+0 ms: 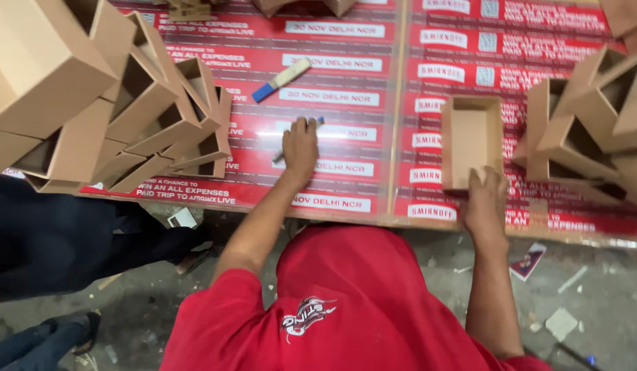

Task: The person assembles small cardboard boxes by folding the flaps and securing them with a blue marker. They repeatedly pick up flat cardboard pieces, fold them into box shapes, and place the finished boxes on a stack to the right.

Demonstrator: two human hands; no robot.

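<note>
the right hand has its fingers bent over the near rim of a small open brown box, holding it by that wall; the box sits by the near edge of the bench, right of the middle, and looks empty; it seems light, thin and easy to crush, so the stiff rim is a good place to grip; the left hand presses narrow fingers on a thin blue tool near the middle; empty brown boxes pile at the left edge, more boxes at the right.
</note>
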